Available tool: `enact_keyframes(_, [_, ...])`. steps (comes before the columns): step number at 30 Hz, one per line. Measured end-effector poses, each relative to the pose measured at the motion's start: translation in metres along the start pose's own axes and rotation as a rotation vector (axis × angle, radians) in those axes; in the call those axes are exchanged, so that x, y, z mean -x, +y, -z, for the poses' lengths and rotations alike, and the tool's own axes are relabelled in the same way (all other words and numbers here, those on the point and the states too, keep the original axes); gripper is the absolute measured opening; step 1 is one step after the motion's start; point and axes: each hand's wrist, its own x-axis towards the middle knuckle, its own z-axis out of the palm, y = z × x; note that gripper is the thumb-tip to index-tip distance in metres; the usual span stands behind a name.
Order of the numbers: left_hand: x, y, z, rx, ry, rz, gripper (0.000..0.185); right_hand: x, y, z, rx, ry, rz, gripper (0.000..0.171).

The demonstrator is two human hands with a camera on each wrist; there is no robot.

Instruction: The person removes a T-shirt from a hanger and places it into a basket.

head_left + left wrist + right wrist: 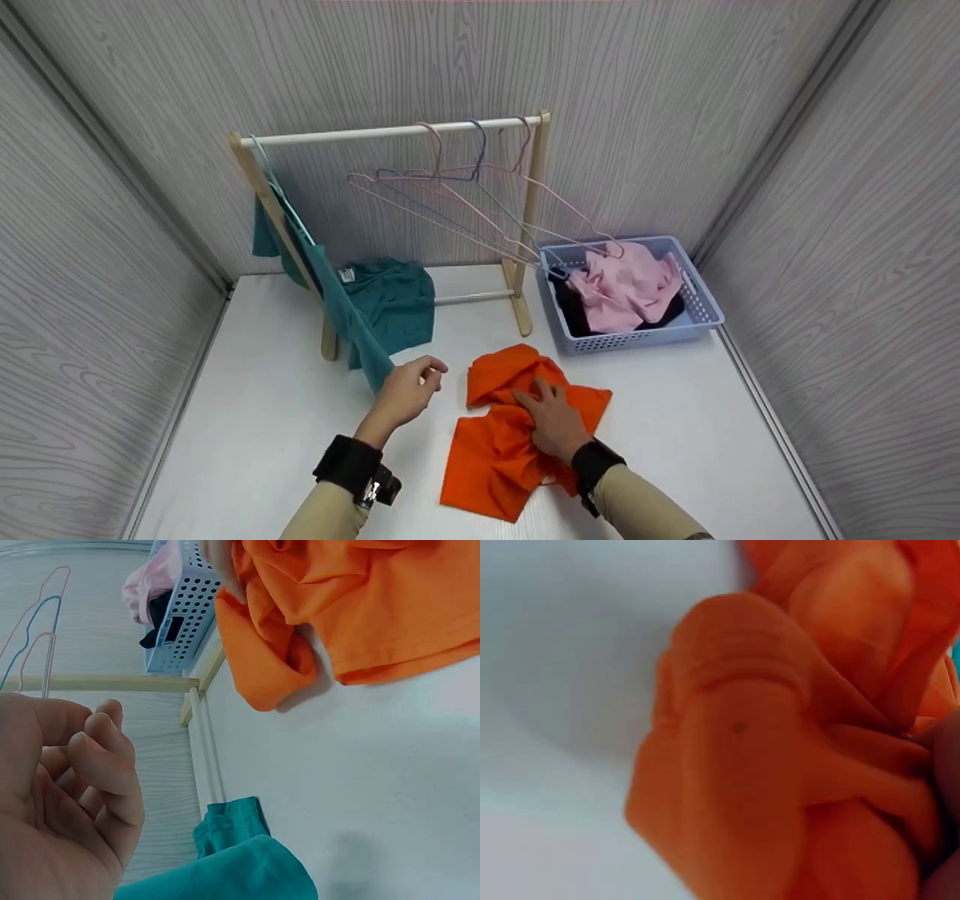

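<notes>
A crumpled orange garment (487, 457) lies on the white table; its folds hide what kind it is. My right hand (553, 424) rests on it with fingers spread into the rumpled cloth. Up close in the right wrist view, orange fabric (855, 772) bunches beside the thumb. My left hand (409, 390), fingers loosely bent and holding nothing, is beside the lower edge of a teal garment (341, 304). That garment drapes from a light teal hanger (289, 202) at the rack's left end. More teal cloth (397, 300) with a white label lies behind it.
The rack (337, 136) has a white bar and wooden legs. Pink hangers (433, 150) and a blue hanger (478, 150) hang along it. On the right, a light blue basket (637, 341) contains pink cloth (637, 281) and black cloth (571, 307). Walls (847, 225) enclose the table.
</notes>
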Motion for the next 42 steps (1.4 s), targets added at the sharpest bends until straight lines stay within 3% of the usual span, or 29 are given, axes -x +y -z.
enact_keyframes(3, [0.002, -0.002, -0.002, 0.010, -0.013, 0.014, 0.019, 0.006, -0.001, 0.000, 0.079, -0.156, -0.104, 0.058])
enact_keyframes(5, [0.003, -0.003, -0.003, 0.015, -0.021, 0.026, 0.019, 0.011, -0.004, -0.001, 0.078, -0.243, -0.166, 0.076])
enact_keyframes(8, [0.005, -0.005, -0.006, 0.020, -0.041, 0.040, 0.020, 0.015, -0.010, -0.006, 0.098, -0.296, -0.207, 0.103])
enact_keyframes(10, [0.006, -0.006, -0.006, 0.023, -0.057, 0.048, 0.021, 0.016, -0.014, -0.011, 0.133, -0.294, -0.198, 0.111])
enact_keyframes(12, [0.006, -0.006, -0.007, 0.022, -0.065, 0.056, 0.021, 0.016, -0.017, -0.015, 0.136, -0.262, -0.161, 0.105])
enact_keyframes(18, [0.005, -0.007, -0.006, 0.030, -0.073, 0.063, 0.021, 0.013, -0.010, -0.023, 0.002, -0.085, -0.008, 0.054])
enact_keyframes(21, [0.005, -0.008, -0.005, 0.031, -0.079, 0.066, 0.021, 0.012, 0.002, -0.023, -0.042, -0.035, 0.031, 0.048])
enact_keyframes(24, [0.008, -0.010, -0.002, 0.041, -0.078, 0.079, 0.021, 0.011, 0.016, -0.014, -0.087, -0.038, 0.059, 0.051])
enact_keyframes(28, [0.010, -0.015, 0.003, 0.065, -0.067, 0.084, 0.022, 0.007, 0.034, 0.013, -0.164, -0.068, 0.070, 0.053])
enact_keyframes(31, [0.012, -0.018, 0.006, 0.073, -0.051, 0.076, 0.022, 0.000, 0.051, 0.037, -0.239, -0.031, 0.052, 0.049])
enact_keyframes(39, [0.017, -0.021, 0.008, 0.103, -0.037, 0.100, 0.023, -0.019, 0.105, 0.108, -0.426, 0.254, -0.076, 0.041])
enact_keyframes(42, [0.019, -0.022, 0.007, 0.111, -0.034, 0.113, 0.023, -0.025, 0.120, 0.141, -0.441, 0.337, -0.127, 0.040])
